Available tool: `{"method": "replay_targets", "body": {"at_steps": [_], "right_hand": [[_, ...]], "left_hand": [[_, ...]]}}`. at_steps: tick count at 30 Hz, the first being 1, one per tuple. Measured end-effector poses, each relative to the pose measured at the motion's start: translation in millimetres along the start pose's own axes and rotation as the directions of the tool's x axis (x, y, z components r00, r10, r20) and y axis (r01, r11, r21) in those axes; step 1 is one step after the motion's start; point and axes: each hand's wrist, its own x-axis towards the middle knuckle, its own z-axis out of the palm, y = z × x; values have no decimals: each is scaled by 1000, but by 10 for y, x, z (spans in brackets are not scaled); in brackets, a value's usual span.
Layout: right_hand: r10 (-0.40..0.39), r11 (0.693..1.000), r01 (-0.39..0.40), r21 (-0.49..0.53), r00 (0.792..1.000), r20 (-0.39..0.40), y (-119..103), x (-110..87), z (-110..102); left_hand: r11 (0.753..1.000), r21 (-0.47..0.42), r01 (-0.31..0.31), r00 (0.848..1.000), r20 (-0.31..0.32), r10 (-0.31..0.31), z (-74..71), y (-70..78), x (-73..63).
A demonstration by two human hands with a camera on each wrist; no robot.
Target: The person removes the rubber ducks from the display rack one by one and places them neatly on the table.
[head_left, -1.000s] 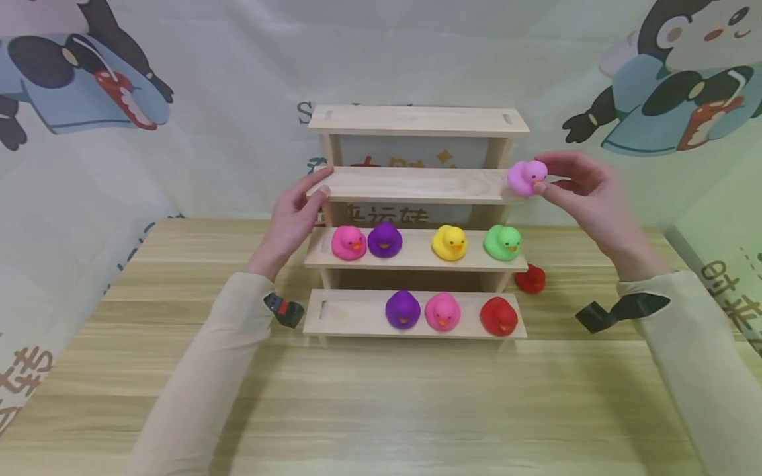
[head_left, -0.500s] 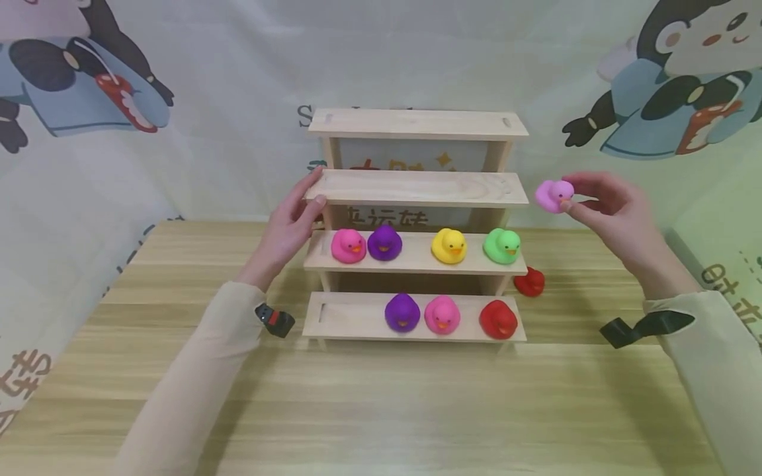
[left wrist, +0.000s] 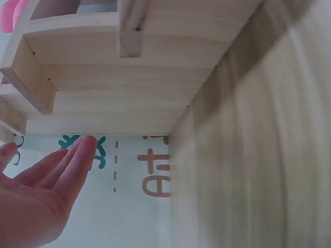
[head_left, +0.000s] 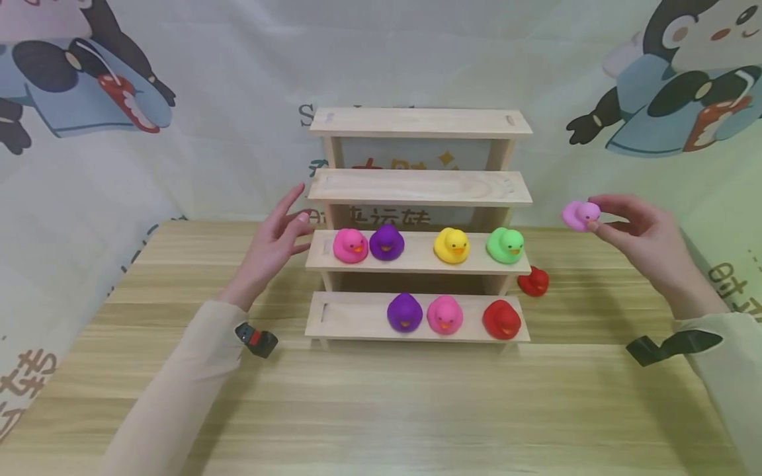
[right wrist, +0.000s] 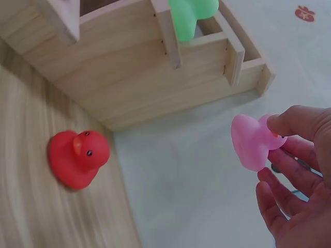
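In the head view my right hand [head_left: 645, 244] pinches a light pink rubber duck [head_left: 580, 215] between thumb and fingers, in the air to the right of a wooden tiered shelf [head_left: 419, 188]. My left hand [head_left: 268, 241] is just off the shelf's left side, fingers extended, holding nothing. The second tier from the bottom carries a pink duck [head_left: 350, 246], a purple duck [head_left: 387, 242], a yellow duck [head_left: 452, 246] and a green duck [head_left: 505, 245]. On the lowest tier sit another purple duck [head_left: 405, 313], another pink duck [head_left: 444, 315] and a red duck [head_left: 501, 320].
A second red duck [right wrist: 77, 157] rests on the wooden table [head_left: 381, 410], right of the shelf and partly hidden by it in the head view. Behind everything hangs a printed cloth [head_left: 238, 99] with cartoon figures. The upper two tiers show bare wood.
My right hand has carried the light pink duck away from the third tier, rightward and down. My left hand has let go of that tier's left end and drawn back left.
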Motion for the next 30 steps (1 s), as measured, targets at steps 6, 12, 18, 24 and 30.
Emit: {"method": "replay_targets", "body": {"at_steps": [6, 12, 18, 24, 30], "right_hand": [[8, 999, -8, -44, 1000, 6, 143, -90, -22], [38, 995, -36, -92, 999, 22, 245, -157, -31], [-7, 998, 8, -68, 1000, 17, 381, -230, 6], [-15, 999, 17, -28, 998, 62, 545, -311, 38], [-12, 1000, 12, 6, 994, 107, 658, -383, 101]], "left_hand": [[1000, 17, 11, 999, 30, -12, -2, -51, -97], [1000, 20, 21, 997, 68, -22, 6, -81, -194], [999, -12, 41, 994, 98, -39, 27, -145, -288], [998, -23, 52, 988, 144, -48, 77, -160, -326], [999, -6, 53, 988, 149, -51, 133, -138, -345]]}}
